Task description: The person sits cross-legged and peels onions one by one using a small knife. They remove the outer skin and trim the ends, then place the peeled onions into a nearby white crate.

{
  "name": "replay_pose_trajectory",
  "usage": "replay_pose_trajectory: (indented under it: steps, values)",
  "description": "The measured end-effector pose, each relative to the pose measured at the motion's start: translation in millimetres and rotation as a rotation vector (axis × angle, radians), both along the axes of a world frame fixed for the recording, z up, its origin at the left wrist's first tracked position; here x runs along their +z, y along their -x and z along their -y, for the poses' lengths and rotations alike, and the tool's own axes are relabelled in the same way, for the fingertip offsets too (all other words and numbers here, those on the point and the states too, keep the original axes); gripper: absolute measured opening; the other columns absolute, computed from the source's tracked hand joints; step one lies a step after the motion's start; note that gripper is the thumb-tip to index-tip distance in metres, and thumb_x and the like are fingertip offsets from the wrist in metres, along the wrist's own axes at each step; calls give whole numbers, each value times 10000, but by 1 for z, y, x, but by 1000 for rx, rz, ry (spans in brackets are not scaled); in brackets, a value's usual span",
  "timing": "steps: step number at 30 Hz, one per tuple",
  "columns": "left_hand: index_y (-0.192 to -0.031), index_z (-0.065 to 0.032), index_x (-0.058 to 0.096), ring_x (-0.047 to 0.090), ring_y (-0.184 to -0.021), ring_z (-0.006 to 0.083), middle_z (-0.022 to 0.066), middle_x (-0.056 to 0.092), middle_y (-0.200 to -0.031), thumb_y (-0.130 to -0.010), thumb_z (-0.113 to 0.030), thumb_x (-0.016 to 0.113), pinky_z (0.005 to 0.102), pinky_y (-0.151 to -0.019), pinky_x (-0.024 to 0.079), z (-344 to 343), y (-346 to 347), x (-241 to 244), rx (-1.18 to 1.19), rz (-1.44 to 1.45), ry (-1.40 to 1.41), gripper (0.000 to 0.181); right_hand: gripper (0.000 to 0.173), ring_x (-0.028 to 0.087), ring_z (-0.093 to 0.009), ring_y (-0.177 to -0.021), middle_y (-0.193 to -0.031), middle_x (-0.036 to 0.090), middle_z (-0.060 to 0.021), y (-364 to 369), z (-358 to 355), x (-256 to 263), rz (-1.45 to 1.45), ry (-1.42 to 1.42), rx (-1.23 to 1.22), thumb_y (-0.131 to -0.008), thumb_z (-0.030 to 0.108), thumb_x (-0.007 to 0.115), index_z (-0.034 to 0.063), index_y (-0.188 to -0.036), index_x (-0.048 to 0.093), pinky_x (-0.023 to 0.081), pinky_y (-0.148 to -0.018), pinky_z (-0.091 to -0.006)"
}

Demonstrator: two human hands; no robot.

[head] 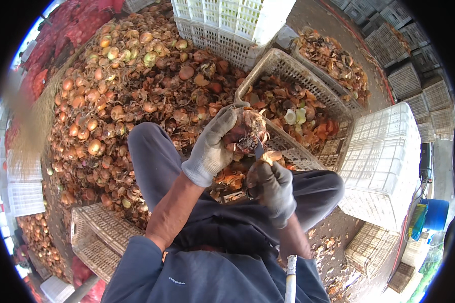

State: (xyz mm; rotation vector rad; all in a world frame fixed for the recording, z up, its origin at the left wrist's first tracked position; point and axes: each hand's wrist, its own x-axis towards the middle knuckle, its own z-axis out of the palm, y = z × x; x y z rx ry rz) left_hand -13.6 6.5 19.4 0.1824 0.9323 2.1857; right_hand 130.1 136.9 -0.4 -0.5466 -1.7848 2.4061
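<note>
My left hand point(214, 146), in a grey-white knit work glove, grips a large onion point(244, 132) with dark reddish, flaking skin and a dark root end. In my right hand point(275, 185), also gloved, is a small knife; its dark curved blade point(259, 149) points up at the onion's lower right side. A piece of papery skin point(272, 156) sits by the right thumb, next to the blade. The knife's handle is hidden in the fist. Both hands are above the gap between my bent knees, beside a plastic crate point(299, 153) of peelings.
A big heap of onions point(94, 102) spreads ahead and to the left. Stacked white crates point(216, 38) stand ahead, with more white crates point(381, 159) at the right. Another crate heaped with onion skins point(333, 57) lies beyond. An overturned crate point(98, 235) is at the lower left.
</note>
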Motion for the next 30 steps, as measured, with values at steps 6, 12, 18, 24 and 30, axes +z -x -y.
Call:
replay_pose_trajectory:
  steps: [6, 12, 18, 24, 30]
  values:
    - [-1306, -18, 630, 727, -1008, 180, 96, 738, -1158, -1059, -496, 566, 353, -923, 613, -4, -6, -4, -32, 127, -187, 542, 425, 600, -119, -572, -753, 639, -42, 6, 40, 17, 39, 383, -137, -1038, 447, 645, 23, -1020, 648, 470, -453, -253]
    - [-1313, -45, 615, 727, -1014, 184, 90, 731, -1142, -1065, -429, 589, 376, -922, 618, -3, -4, 2, -34, 149, -157, 458, 387, 620, -124, -619, -753, 642, -33, 8, 5, 13, 10, 122, -29, -1075, 389, 601, 11, -1008, 653, 501, -501, -267]
    - [-1458, -131, 532, 658, -1172, 254, 75, 661, -1328, -1002, -576, 606, 448, -886, 591, 8, 7, -3, -179, 1, 94, 642, 420, 566, -93, -646, -760, 625, -30, 9, -36, 17, 66, -178, 169, -1064, 419, 617, 7, -986, 642, 461, -549, -253]
    - [-1443, -123, 550, 665, -1152, 255, 84, 674, -1288, -1010, -582, 596, 469, -917, 604, -3, -1, -9, 1, 42, 78, 632, 379, 537, -114, -475, -703, 625, -43, 20, 39, 30, 93, 320, -196, -1074, 392, 600, 25, -990, 640, 418, -412, -240]
    - [-1404, -106, 565, 671, -1118, 258, 81, 677, -1278, -1029, -513, 612, 469, -928, 603, -8, -2, -20, 13, 111, -102, 556, 335, 519, -139, -435, -681, 612, -39, 22, 53, 18, 77, 706, -228, -1092, 381, 564, 56, -1037, 628, 404, -379, -283]
